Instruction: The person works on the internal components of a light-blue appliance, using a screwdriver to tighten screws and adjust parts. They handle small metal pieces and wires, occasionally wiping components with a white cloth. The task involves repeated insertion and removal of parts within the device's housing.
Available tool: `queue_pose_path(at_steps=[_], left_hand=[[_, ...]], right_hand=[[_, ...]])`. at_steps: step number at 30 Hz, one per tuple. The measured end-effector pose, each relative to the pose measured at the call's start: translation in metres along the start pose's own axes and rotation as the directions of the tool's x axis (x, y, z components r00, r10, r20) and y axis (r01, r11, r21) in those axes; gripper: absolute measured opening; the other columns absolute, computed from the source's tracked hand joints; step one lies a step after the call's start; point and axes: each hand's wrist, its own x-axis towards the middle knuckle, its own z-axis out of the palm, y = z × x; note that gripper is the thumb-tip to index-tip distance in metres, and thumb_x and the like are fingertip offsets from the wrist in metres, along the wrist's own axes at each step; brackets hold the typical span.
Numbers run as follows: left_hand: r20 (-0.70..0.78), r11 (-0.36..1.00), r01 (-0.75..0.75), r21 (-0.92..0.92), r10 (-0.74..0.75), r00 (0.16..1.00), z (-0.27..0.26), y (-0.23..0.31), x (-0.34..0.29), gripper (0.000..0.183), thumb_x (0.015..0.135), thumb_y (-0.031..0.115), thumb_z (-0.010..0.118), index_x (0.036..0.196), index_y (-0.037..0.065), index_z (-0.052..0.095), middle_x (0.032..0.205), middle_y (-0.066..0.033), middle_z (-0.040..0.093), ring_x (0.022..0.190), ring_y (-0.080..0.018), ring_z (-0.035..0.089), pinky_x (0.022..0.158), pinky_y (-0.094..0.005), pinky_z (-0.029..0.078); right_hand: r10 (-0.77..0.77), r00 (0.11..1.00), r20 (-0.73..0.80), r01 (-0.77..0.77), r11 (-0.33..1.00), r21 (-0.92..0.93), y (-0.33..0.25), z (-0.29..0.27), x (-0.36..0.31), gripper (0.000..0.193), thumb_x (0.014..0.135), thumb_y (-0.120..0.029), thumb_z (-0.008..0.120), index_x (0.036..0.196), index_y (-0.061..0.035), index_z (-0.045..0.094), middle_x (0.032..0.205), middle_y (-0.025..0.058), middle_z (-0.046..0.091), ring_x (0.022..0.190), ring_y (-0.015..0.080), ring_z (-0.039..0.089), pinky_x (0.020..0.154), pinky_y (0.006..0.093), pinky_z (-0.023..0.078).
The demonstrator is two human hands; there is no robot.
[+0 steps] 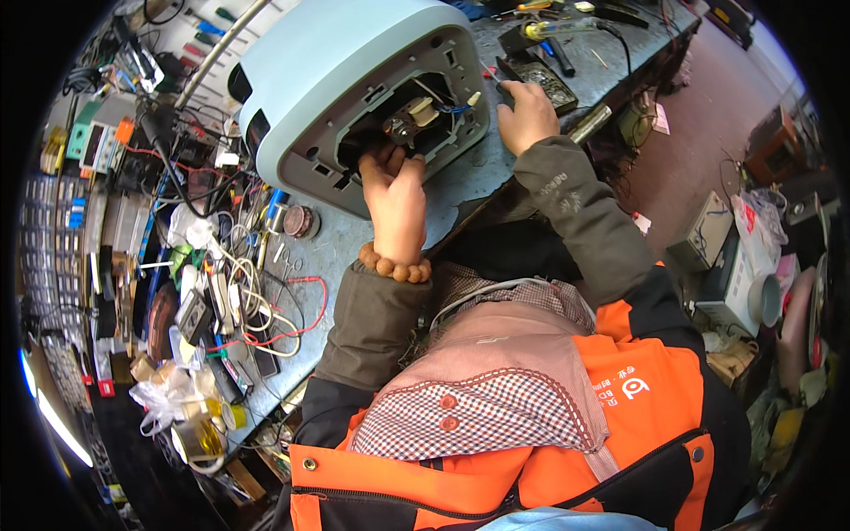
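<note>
A light blue and grey appliance housing (305, 181) lies tilted on the workbench, its open side facing me. Inside the opening sits a small motor (403, 129) with a cream part, wires and a white connector (474, 99). My left hand (396, 199), a beaded bracelet on its wrist, reaches into the opening just below the motor. Its fingers are curled together, and what they pinch is hidden. Beside the housing's right edge, my right hand (529, 119) is closed around the dark handle of what looks like a screwdriver (490, 73), its thin shaft pointing up and left.
The blue workbench (341, 239) carries a round tin (301, 222) and tangled cables (252, 305) to the left. Beyond my right hand lie a dark tray (546, 84) and a soldering iron (553, 29). Tools and instruments crowd the far left; boxes (706, 232) stand at right.
</note>
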Motion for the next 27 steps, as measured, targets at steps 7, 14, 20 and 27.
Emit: queue_pose_path(at_steps=[7,14,20,27], left_hand=[[-0.104,0.995,-0.011,-0.095,0.001,0.995,0.011,-0.005,0.006,0.048,0.093,-0.001,0.074,0.135,-0.002,0.051,0.125,-0.0103,0.062,0.109,-0.0168,0.060,0.096,-0.0311,0.050],[-0.125,0.999,0.001,-0.041,-0.006,0.992,0.008,-0.006,0.006,0.040,0.097,0.003,0.072,0.133,-0.002,0.056,0.114,-0.0067,0.066,0.096,-0.0132,0.062,0.086,-0.0277,0.051],[-0.141,0.994,0.106,0.006,-0.104,0.985,0.010,-0.003,0.001,0.023,0.102,0.010,0.070,0.123,0.000,0.067,0.105,-0.0053,0.068,0.088,-0.0153,0.065,0.077,-0.0324,0.058],[-0.120,0.992,0.127,-0.018,-0.128,0.984,0.009,-0.003,0.004,0.019,0.106,0.022,0.074,0.100,0.004,0.071,0.082,-0.0012,0.066,0.067,-0.0122,0.062,0.058,-0.0303,0.053]], right_hand=[[-0.127,0.991,0.033,0.128,0.991,-0.045,0.001,0.019,-0.004,0.031,0.088,-0.010,0.073,0.117,-0.0146,0.081,0.122,0.0116,0.073,0.110,0.0403,0.067,0.095,0.0497,0.057],[-0.116,0.992,0.052,0.119,0.991,-0.060,-0.005,0.017,-0.006,0.035,0.086,-0.010,0.074,0.120,-0.0164,0.081,0.123,0.0093,0.073,0.113,0.0388,0.066,0.098,0.0486,0.056],[-0.112,0.992,0.049,0.116,0.991,-0.069,-0.002,0.020,-0.006,0.036,0.086,-0.010,0.073,0.120,-0.0180,0.083,0.122,0.0087,0.073,0.114,0.0369,0.066,0.098,0.0497,0.056],[-0.118,0.992,0.053,0.123,0.988,-0.095,0.001,0.021,-0.005,0.036,0.087,-0.013,0.072,0.121,-0.0193,0.083,0.122,0.0093,0.074,0.116,0.0372,0.067,0.099,0.0499,0.056]])
